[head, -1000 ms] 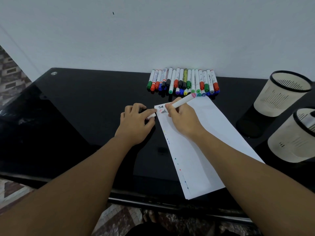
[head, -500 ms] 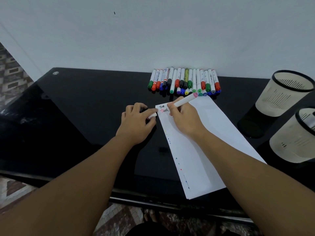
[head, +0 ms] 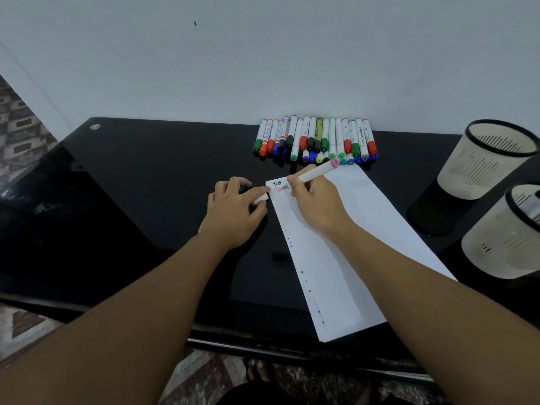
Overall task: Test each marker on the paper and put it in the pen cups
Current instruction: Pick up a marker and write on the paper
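Observation:
My right hand grips a white marker with a pink end, its tip down on the top left corner of the white paper, beside small black and red marks. My left hand rests on the table just left of the paper and pinches the marker's white cap. A row of several capped markers lies by the wall behind the paper. Two beige pen cups stand at the right: the far one looks empty, the near one holds something at its right edge.
The black glossy table stretches to the left, with its front edge near my forearms. A white wall rises right behind the markers. Patterned floor tiles show at the left and below the table edge.
The marker's pink end has shifted slightly to the right as my right hand writes at the paper's corner. My left hand has stayed put with the cap.

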